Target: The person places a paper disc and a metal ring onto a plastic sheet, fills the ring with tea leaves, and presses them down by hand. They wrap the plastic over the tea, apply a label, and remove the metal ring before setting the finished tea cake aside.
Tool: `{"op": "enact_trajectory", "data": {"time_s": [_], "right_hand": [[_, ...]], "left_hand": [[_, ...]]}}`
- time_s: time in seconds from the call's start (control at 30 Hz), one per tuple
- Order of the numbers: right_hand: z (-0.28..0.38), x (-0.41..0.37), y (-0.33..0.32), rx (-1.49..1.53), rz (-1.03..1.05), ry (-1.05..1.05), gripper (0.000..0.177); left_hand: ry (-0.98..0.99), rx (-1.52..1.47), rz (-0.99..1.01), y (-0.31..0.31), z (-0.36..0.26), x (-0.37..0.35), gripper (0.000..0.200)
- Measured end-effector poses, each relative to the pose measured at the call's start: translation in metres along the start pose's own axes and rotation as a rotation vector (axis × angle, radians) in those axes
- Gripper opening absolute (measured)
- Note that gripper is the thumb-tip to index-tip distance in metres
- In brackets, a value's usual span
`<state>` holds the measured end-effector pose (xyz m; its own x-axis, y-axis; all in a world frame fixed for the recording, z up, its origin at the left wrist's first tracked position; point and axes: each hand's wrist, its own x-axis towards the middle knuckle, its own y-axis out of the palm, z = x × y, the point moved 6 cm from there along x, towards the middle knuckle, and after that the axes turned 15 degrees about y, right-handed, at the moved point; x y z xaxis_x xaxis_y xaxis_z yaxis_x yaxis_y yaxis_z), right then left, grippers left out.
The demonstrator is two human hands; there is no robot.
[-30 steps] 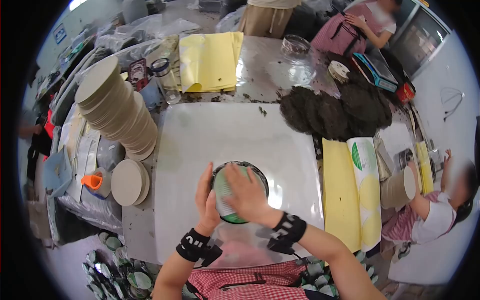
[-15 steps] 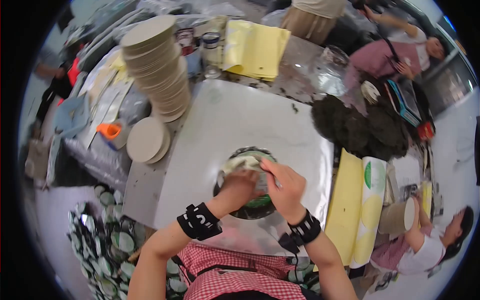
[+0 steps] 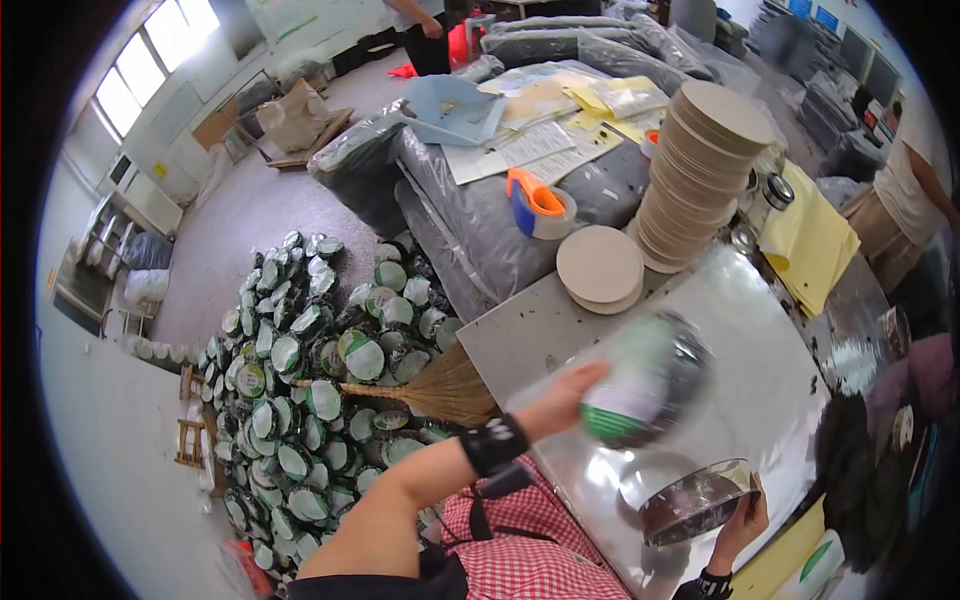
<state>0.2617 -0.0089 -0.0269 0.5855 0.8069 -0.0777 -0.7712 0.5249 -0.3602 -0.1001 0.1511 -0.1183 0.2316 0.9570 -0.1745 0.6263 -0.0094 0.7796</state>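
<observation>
In my left hand [image 3: 572, 398] is a round dark package [image 3: 645, 385] with a green and white label, blurred by motion and held above the metal-topped table [image 3: 760, 330]. My right hand [image 3: 742, 520] grips the right edge of a clear round ring-shaped mould [image 3: 698, 502], tilted near the table's front edge, with dark bits on its wall. A tall stack of round beige discs [image 3: 690, 180] stands at the back of the table. Beside it lie a few loose discs [image 3: 600, 265].
Many labelled round packages [image 3: 290, 400] are heaped on the floor at left, with a straw broom [image 3: 440, 390] across them. An orange tape dispenser [image 3: 540, 205] sits behind the discs. Yellow sheets [image 3: 805, 240] and a person [image 3: 910, 180] are at right. Dark material [image 3: 860, 470] lies at the right.
The view has swung left. My hands were together over the round item at the table's middle; now they are apart, the left with the package raised, the right with the ring.
</observation>
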Motion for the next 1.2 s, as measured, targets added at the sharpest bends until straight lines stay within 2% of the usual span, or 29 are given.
{"op": "enact_trajectory", "data": {"time_s": [0.07,0.1,0.17,0.23,0.27,0.37,0.4,0.47,0.5,0.53,0.6,0.63,0.67,0.77,0.83,0.87,0.9,0.93,0.97,1.0,1.07,1.17,1.2], "right_hand": [[-0.018,0.006,-0.005,-0.076,0.05,0.067,0.024],[-0.016,0.009,0.0,-0.118,0.086,0.101,0.022],[-0.009,0.006,0.01,-0.149,0.082,0.063,0.02],[-0.014,0.001,0.012,-0.127,0.106,0.024,0.021],[-0.038,0.005,0.007,-0.107,0.131,0.087,0.03],[-0.039,-0.017,0.009,0.084,0.172,0.116,0.045],[-0.028,-0.029,0.014,0.123,0.21,0.083,0.062],[0.021,-0.07,0.026,-0.165,0.182,-0.25,0.068],[0.028,-0.075,0.03,-0.274,0.18,-0.329,0.064],[0.035,-0.079,0.034,-0.378,0.173,-0.412,0.061],[0.018,-0.08,0.025,-0.541,0.197,-0.387,0.042],[0.017,-0.08,0.026,-0.496,0.218,-0.368,0.04],[0.017,-0.079,0.025,-0.455,0.238,-0.351,0.037],[0.018,-0.093,0.017,-0.387,0.316,-0.38,0.036],[0.035,-0.11,0.018,-0.294,0.309,-0.401,0.035],[0.079,-0.111,0.032,-0.197,0.363,-0.488,0.033],[0.061,-0.116,0.034,-0.082,0.432,-0.422,0.033],[0.059,-0.115,0.05,0.065,0.739,-0.027,0.051],[0.054,-0.121,0.06,0.18,0.901,0.422,0.071],[0.015,-0.131,0.075,-0.155,0.909,0.054,0.066],[0.04,-0.151,0.12,-0.321,0.835,-0.273,0.062],[0.022,-0.137,0.138,-0.271,0.896,-0.257,0.069],[0.017,-0.129,0.119,-0.239,0.75,-0.358,0.065]], "left_hand": [[-0.067,-0.782,0.182,-0.01,-0.038,-0.033,0.042],[-0.009,-0.712,0.245,0.0,-0.064,-0.048,0.034],[0.079,-0.273,0.194,-0.031,-0.062,-0.057,0.023],[0.043,0.38,0.483,-0.011,-0.075,-0.059,0.019],[0.011,0.706,0.615,-0.001,-0.078,-0.06,0.018],[0.281,1.318,1.214,0.041,-0.081,-0.057,0.022],[0.431,1.393,1.292,0.041,-0.072,-0.052,0.023],[0.344,1.358,1.338,0.031,-0.052,-0.045,0.023],[0.299,1.357,1.366,0.025,-0.049,-0.039,0.024],[0.339,1.34,1.334,0.022,-0.048,-0.039,0.025],[0.402,1.362,1.352,0.017,-0.042,-0.042,0.025],[0.438,1.373,1.373,0.016,-0.043,-0.039,0.025],[0.455,1.366,1.475,0.013,-0.043,-0.04,0.026],[0.593,1.403,1.393,0.039,-0.08,-0.042,0.025],[0.469,1.426,1.382,0.024,-0.064,-0.034,0.024],[0.466,1.409,1.359,0.018,-0.06,-0.029,0.022],[0.442,1.374,1.339,0.012,-0.054,-0.027,0.021],[0.421,1.412,1.393,0.013,-0.053,-0.026,0.02],[0.399,1.455,1.437,0.02,-0.053,-0.029,0.02],[0.34,1.522,1.395,0.027,-0.049,-0.027,0.019],[0.24,1.688,1.288,0.039,-0.046,-0.019,0.019],[0.278,1.624,1.323,0.066,-0.07,-0.021,0.019],[0.394,1.514,1.424,0.06,-0.069,-0.024,0.017]]}}
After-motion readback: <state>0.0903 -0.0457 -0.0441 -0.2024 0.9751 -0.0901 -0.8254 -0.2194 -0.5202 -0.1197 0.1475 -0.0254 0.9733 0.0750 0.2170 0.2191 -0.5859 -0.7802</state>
